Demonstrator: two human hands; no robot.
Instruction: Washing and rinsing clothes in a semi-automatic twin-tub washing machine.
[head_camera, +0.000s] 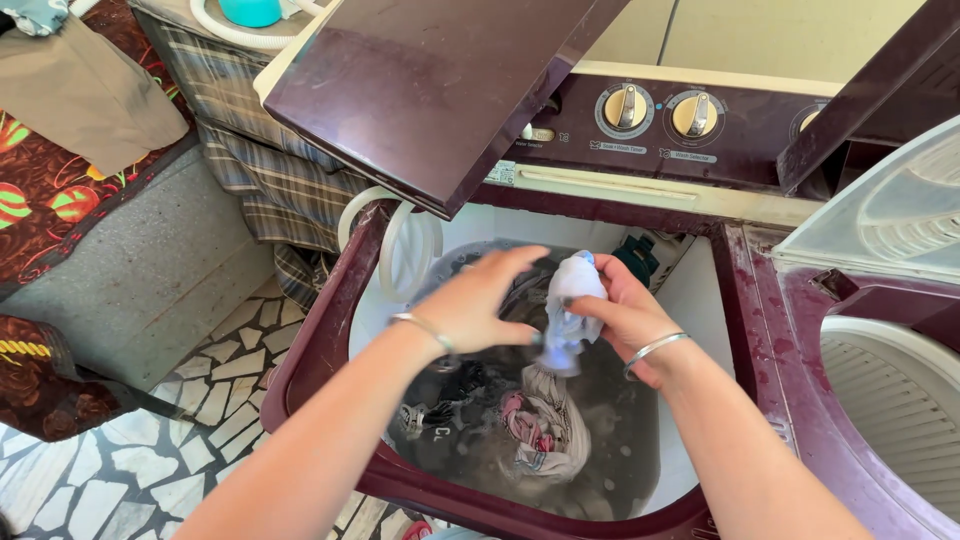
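Over the open wash tub of a maroon twin-tub washing machine, my right hand grips a wet, twisted pale blue-white cloth. My left hand closes around the same cloth from the left, fingers bent on it. Both wrists wear thin metal bangles. Below the hands, dark soapy water holds several soaked garments, dark and pale pink ones.
The wash tub's lid stands raised above it. Round control knobs sit on the back panel. The spin tub is open at right, its clear lid lifted. A checked fabric cover and stone-patterned floor lie at left.
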